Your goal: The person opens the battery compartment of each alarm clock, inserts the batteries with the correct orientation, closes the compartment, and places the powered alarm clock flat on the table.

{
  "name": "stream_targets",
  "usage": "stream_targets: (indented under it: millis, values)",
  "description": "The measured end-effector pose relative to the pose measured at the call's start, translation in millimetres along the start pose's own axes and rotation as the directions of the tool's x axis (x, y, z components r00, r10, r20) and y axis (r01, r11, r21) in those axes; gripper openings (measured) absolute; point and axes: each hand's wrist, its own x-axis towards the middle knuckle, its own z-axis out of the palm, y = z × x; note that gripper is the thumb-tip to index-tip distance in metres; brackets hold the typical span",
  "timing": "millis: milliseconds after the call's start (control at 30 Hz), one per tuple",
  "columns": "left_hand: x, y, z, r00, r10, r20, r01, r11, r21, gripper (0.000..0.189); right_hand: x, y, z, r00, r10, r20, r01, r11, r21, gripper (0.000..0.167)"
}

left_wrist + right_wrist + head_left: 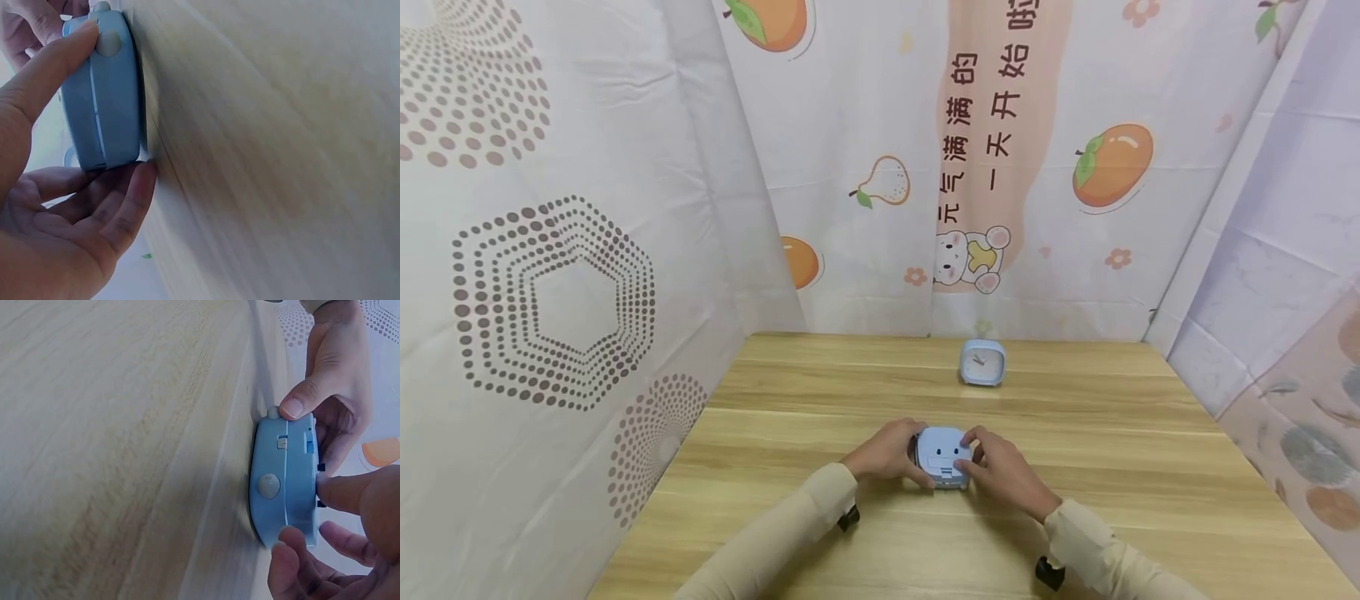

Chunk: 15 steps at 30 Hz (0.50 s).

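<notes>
A light blue alarm clock lies face down on the wooden table, its back with two dark knobs turned up. My left hand grips it from the left, thumb at the near side by a rounded foot and fingers around the far side. My right hand is at its right side. In the right wrist view, the right thumb presses on the back of the clock near the knobs, and the other fingers curl at its side edge. The clock's face is hidden against the table.
A second light blue clock stands upright farther back on the table, its white dial facing me. Behind the table hangs a printed curtain, with more patterned cloth along the left and right sides.
</notes>
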Motion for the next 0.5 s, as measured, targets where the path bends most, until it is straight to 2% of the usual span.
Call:
stream_targets:
  millis: [267,400,500]
  values:
    - [-4.0,6.0,-1.8,0.995,-0.005,-0.096,0.004,1.0,-0.014,0.095,2.5,-1.9,-2.7,1.0,0.015,-0.026,-0.014,1.0,0.025,0.026]
    - [-4.3,13.8,-4.7,0.989,0.042,-0.144,-0.04,0.999,0.012,0.095,4.2,-0.4,-2.2,0.999,0.035,-0.04,-0.033,0.999,0.039,0.025]
    - [-3.6,18.2,-3.7,0.98,0.084,-0.181,-0.073,0.995,0.068,0.094,3.6,0.3,-1.3,0.998,0.034,-0.056,-0.03,0.998,0.06,0.024]
